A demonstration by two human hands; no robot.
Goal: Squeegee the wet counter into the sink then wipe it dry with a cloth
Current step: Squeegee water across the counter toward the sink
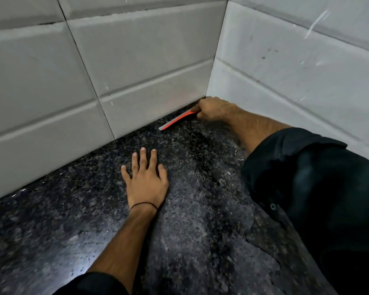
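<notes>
Head view looks into a tiled corner over a wet, dark speckled granite counter (200, 220). Right hand (214, 109) reaches into the corner, fingers curled round the handle of an orange squeegee (177, 120); its blade runs leftward from those fingers, lying along the foot of the back wall tiles (136, 67). Left hand (145, 177) lies flat, fingers spread and straight, pressing the counter nearer the camera. Bare wet stone stretches behind its fingertips toward the near edge.
</notes>
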